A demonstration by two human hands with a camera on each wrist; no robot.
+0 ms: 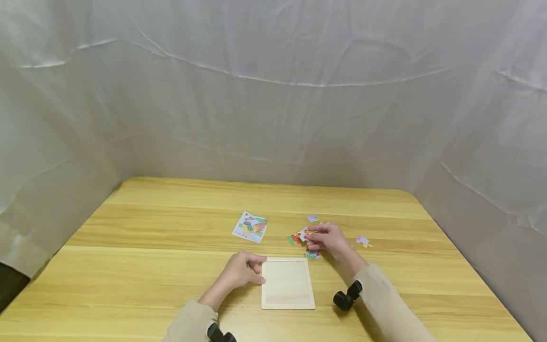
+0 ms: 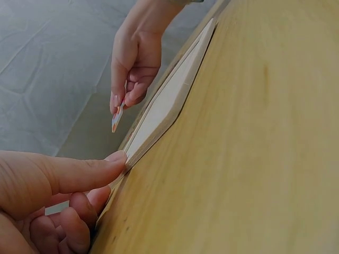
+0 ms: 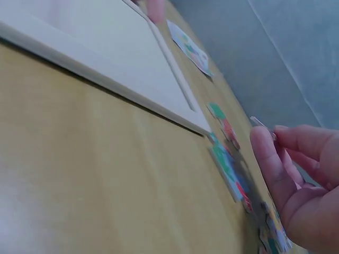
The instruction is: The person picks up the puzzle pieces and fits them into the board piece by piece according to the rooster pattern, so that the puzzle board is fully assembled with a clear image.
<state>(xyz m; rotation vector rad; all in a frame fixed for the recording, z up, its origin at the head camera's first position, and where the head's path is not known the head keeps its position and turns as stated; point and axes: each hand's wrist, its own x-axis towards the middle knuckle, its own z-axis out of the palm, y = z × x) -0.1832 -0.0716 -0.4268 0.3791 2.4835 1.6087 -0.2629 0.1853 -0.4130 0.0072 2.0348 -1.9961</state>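
A pale wooden puzzle tray (image 1: 288,304) lies flat near the front of the table, its recess bare. At the tray's left edge my left hand (image 1: 242,270) holds it, thumb and index finger on the rim and the other fingers curled. My right hand (image 1: 328,240) pinches a jigsaw puzzle piece (image 1: 303,233) between thumb and fingertips, raised above the table; the piece also shows in the left wrist view, thin and edge-on (image 2: 117,117). Beneath and around that hand lie several colourful puzzle pieces (image 3: 226,165), partly hidden by it.
A small printed picture card (image 1: 250,227) lies behind the tray, towards the left. One lilac puzzle piece (image 1: 362,240) sits apart to the right of the pile. Grey cloth (image 1: 273,118) hangs around the wooden table (image 1: 149,266).
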